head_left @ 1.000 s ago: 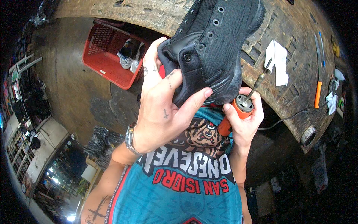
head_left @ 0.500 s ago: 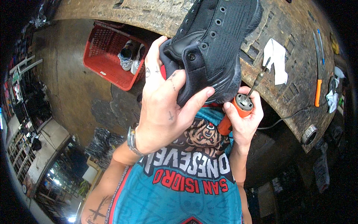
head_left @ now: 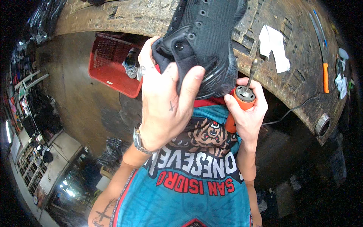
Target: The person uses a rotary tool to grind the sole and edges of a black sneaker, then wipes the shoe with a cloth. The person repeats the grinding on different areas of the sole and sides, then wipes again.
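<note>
A black lace-up shoe [head_left: 213,45], without laces in its eyelets, lies over the near edge of the workbench with its heel toward me. My left hand [head_left: 166,90] grips it at the collar and heel, thumb on the outer side; some of its fingers are hidden behind the shoe. Wrapped in my right hand [head_left: 247,109] is an orange rotary tool [head_left: 245,95]. Its thin metal shaft points up and away, just right of the shoe's sole. The shaft's tip stands close to a white scrap of material [head_left: 275,47] on the bench.
The worn wooden workbench [head_left: 298,81] curves across the far side. On it lie an orange-handled tool [head_left: 325,77] and a round roll or tin [head_left: 322,124] near its right corner. A dark cord [head_left: 291,109] runs from the tool side. Below left, a red crate [head_left: 113,83] holds sneakers [head_left: 130,64].
The shoe and my left hand have shifted a little left and up in the view. My right hand still holds the rotary tool, its shaft now more upright.
</note>
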### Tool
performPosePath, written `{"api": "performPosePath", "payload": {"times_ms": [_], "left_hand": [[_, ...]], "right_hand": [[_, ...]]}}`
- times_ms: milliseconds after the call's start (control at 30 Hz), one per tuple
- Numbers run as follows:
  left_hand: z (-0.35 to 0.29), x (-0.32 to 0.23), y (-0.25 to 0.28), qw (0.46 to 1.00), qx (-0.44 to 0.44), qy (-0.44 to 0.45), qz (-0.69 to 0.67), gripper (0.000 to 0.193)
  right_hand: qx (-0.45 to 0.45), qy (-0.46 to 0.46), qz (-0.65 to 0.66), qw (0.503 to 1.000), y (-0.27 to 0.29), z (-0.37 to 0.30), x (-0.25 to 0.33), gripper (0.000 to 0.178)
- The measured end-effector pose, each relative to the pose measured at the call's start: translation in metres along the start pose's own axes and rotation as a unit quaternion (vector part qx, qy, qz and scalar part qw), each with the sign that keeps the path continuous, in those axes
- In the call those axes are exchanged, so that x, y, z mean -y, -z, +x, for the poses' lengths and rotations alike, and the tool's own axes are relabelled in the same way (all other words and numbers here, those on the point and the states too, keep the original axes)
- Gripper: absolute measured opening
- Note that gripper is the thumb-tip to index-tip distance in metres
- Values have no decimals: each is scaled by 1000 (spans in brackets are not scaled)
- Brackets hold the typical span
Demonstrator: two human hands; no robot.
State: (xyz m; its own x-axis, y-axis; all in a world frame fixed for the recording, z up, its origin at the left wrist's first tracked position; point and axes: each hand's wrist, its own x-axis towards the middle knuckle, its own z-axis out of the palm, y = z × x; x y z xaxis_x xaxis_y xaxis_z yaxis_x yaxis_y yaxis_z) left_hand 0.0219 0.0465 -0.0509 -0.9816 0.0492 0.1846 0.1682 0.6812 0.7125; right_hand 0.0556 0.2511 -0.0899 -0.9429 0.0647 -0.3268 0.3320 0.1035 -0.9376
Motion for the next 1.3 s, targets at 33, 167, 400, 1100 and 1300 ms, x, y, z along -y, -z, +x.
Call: {"api": "performPosePath", "payload": {"times_ms": [33, 167, 400, 1100, 1300], "left_hand": [[1, 1, 0, 1000, 4, 0, 21, 27], [1, 3, 0, 999, 2, -16, 38, 24], [-1, 3, -2, 1000, -8, -7, 23, 19], [-3, 8, -6, 1000, -16, -2, -10, 19], [-3, 9, -5, 1000, -11, -9, -5, 19]], "right_hand": [[-5, 11, -6, 1000, -1, -1, 0, 37], [1, 26, -66, 997, 0, -9, 6, 38], [115, 2, -130, 985, 7, -35, 20, 43], [137, 56, -196, 970, 5, -35, 19, 41], [146, 76, -226, 960, 4, -36, 20, 42]]}}
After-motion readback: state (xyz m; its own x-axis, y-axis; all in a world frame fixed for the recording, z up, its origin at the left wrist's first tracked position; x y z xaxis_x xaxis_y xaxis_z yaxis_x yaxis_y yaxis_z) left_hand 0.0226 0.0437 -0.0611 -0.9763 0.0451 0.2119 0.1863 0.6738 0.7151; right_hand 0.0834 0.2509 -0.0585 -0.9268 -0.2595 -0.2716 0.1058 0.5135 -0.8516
